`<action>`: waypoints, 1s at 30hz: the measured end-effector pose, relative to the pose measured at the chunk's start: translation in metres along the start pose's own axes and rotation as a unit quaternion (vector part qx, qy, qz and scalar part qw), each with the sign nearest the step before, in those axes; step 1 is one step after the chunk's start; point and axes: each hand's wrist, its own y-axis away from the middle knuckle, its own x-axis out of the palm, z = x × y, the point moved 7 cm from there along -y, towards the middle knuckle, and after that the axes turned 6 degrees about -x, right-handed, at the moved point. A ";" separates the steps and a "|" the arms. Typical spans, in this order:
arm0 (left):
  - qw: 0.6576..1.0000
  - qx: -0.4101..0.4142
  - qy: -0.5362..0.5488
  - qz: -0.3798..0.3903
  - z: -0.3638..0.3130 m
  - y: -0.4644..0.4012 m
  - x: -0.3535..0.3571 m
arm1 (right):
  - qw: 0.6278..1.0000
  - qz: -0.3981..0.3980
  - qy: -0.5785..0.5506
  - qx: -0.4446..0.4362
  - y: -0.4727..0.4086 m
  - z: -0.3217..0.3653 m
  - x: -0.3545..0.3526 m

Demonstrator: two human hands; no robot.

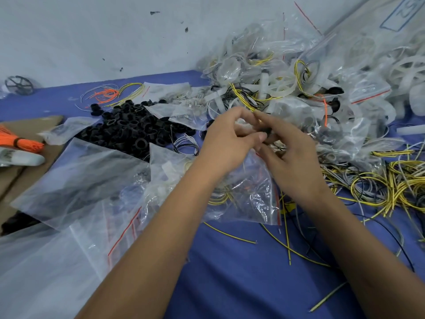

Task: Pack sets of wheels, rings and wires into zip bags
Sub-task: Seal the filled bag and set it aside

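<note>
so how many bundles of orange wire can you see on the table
2. One tied orange bundle lies at the far left edge on the cardboard. One loose orange bunch sits at the back beside yellow wires. More may be hidden inside the bag pile.

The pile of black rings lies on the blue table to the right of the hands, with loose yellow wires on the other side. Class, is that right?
Not quite. The head view shows the pile of black rings on the blue table to the left of the hands, left hand and right hand. The loose yellow wires lie on the other side, to the right.
</note>
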 end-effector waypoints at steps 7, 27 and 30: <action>0.989 0.023 -0.115 0.088 -0.003 0.000 0.001 | 0.988 -0.111 0.020 0.106 0.003 -0.021 -0.025; 0.962 0.195 -0.189 -0.013 -0.033 0.003 -0.022 | 0.970 0.050 -0.204 0.123 0.010 -0.017 0.008; 0.961 0.214 -0.174 -0.011 -0.036 0.007 -0.015 | 0.954 0.142 -0.233 0.127 0.014 -0.011 0.021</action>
